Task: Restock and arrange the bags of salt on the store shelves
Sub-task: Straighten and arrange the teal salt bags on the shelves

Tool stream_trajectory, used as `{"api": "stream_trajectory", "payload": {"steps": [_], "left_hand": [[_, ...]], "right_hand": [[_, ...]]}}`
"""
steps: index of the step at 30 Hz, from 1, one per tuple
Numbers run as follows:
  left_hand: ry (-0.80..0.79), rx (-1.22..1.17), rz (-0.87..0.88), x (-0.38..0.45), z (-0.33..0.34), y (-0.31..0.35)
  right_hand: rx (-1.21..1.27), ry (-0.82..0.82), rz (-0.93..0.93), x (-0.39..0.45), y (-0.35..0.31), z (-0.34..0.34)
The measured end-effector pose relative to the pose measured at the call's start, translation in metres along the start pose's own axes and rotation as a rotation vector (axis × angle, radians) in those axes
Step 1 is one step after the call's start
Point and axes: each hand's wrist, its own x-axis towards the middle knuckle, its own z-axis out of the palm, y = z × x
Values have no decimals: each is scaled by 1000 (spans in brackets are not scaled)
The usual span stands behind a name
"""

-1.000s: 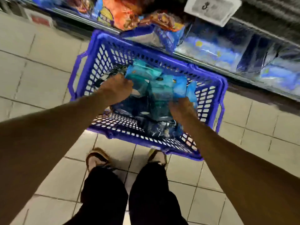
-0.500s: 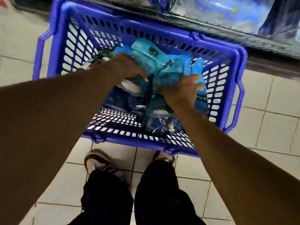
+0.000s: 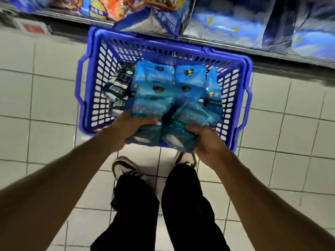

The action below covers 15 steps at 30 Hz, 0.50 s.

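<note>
Above basket (image 3: 94, 73), salt bags (image 3: 168, 87) lengthwise away.

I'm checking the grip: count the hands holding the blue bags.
2. Left hand grips the near-left edge of the blue bags; right hand grips the near-right edge, over the basket. Fingers are partly hidden under the bags.

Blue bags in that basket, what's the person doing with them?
A person stands over a blue basket on the tiled floor, beside the store shelves. The left hand and right hand each grip the near end of a bunch of light blue salt bags, held over the basket. Some darker bags lie in the basket's left side.
</note>
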Motion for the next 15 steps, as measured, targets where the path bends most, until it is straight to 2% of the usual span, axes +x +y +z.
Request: {"api": "stream_trajectory", "payload": {"steps": [2, 8, 15], "left_hand": [[45, -85, 8, -38, -2, -12], [130, -397, 53, -166, -13, -28], [89, -417, 122, -321, -21, 2]], "right_hand": [[110, -57, 11, -36, 0, -5], [106, -111, 28, -155, -4, -14], [115, -265, 37, -311, -26, -4]]}}
